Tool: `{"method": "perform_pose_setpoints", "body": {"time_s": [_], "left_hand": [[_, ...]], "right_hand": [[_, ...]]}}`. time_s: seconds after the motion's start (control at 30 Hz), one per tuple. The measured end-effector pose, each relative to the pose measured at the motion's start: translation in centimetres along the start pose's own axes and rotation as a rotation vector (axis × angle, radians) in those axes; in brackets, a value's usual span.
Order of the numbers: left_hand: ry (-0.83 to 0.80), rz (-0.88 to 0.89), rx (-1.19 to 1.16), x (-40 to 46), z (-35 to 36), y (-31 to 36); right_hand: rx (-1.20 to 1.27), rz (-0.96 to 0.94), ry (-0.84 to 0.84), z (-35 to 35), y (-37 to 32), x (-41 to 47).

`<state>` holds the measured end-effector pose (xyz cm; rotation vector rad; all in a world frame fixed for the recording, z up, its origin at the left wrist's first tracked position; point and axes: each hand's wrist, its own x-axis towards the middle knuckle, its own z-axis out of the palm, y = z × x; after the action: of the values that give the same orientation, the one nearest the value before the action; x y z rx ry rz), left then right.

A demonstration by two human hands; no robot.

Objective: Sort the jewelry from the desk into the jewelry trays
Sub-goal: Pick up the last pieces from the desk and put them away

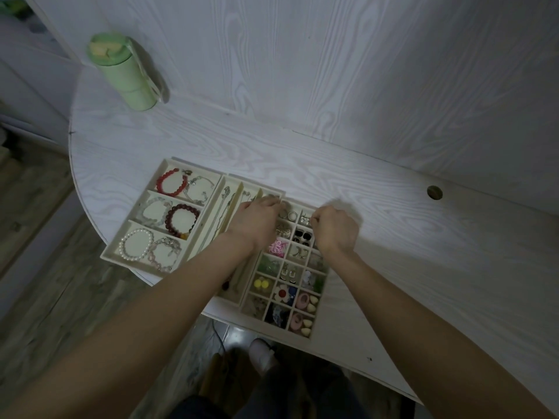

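Note:
Three cream jewelry trays lie side by side on the white desk [423, 267]. The left tray [104, 256] holds bead and pearl bracelets such as a red one [169, 182]. The middle tray [224, 180] has long slots with chains. The right grid tray [315, 325] holds earrings, rings [289, 215] and small charms. My left hand [257, 222] hovers over the far end of the grid tray, its fingers bent down by the ring cell; its fingertips are hidden. My right hand [335, 228] is curled and pinches a small silver piece [311, 219] over the far-right cell.
A green bottle [124, 71] with a strap stands at the desk's far left. A round cable hole [434, 192] sits at the back right. A white wood-grain wall panel rises behind the desk. The desk's curved front edge runs just under the trays, with the floor below.

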<state>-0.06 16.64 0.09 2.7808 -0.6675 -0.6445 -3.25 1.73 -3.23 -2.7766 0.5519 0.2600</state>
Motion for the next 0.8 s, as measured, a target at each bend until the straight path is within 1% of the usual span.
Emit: {"method": "perform_pose_setpoints", "body": {"time_s": [0.23,0.63,0.8], "left_hand": [[-0.010,0.003,0.025,0.10,-0.02,-0.09],[-0.025,0.008,0.039,-0.25,-0.39,0.19],[-0.024,0.015,0.039,-0.32,-0.40,0.14]], "right_hand": [[-0.113,-0.048,0.021,0.54,0.19,0.14],[-0.142,-0.078,0.037,0.60,0.27,0.11],[-0.188,-0.142,0.074,0.68,0.32,-0.09]]}}
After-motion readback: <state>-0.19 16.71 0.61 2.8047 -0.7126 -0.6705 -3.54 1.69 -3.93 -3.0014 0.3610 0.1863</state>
